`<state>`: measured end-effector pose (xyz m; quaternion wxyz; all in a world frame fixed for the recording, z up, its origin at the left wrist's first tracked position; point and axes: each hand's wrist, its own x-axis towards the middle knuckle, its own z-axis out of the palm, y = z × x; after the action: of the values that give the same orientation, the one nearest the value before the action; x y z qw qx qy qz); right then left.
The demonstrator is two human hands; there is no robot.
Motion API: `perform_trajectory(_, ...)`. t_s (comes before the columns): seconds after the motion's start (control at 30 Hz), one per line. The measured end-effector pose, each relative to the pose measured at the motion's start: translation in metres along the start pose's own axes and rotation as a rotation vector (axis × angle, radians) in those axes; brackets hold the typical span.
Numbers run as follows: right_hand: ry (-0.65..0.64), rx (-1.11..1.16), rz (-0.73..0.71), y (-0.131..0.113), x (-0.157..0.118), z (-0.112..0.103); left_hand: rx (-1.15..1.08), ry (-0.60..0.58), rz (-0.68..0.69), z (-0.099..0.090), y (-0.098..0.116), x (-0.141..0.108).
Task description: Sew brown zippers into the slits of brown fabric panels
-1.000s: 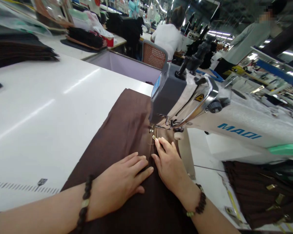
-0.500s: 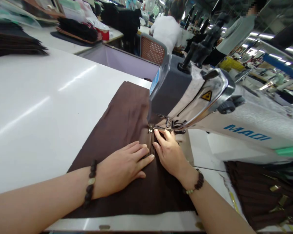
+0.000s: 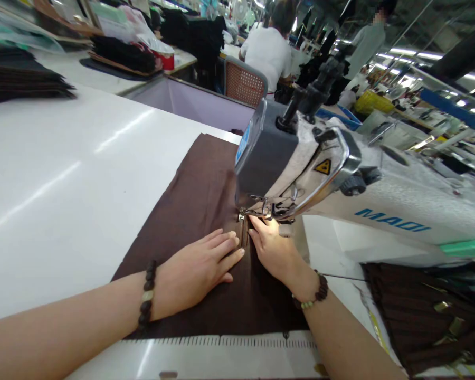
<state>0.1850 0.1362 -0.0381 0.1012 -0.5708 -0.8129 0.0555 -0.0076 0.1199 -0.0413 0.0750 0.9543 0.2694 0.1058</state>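
Note:
Dark brown fabric [image 3: 182, 211] lies flat on the white table, its inner part beneath the head of a sewing machine [image 3: 265, 153]. Flat on the cloth, left of a narrow stitched strip [image 3: 244, 235], rests my left hand [image 3: 200, 266], fingers spread. My right hand [image 3: 275, 248] lies on the fabric right of that strip, fingers apart, its fingertips close beside the presser foot [image 3: 241, 215]. Neither hand grips anything. A small light shines on the right fingertips.
Stacked dark cloth [image 3: 24, 76] sits at the far left. Brown pieces with metal parts [image 3: 427, 311] lie at the right. Behind the table are a purple-lined bin [image 3: 198, 103], a chair [image 3: 245, 82] and a seated person [image 3: 267, 50]. Another person stands farther back.
The fabric's near edge has moved away from the table's front edge, uncovering a ruler scale. Both hands keep nearly the same pose beside the strip. The view has shifted slightly.

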Motion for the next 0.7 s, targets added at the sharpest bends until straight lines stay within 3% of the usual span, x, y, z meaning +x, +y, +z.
perform_trajectory(0.7,0.015,-0.035,-0.019,-0.0025,-0.0029,-0.0037,0.039,0.016,-0.03,0.0084,0.0056,0.0001)
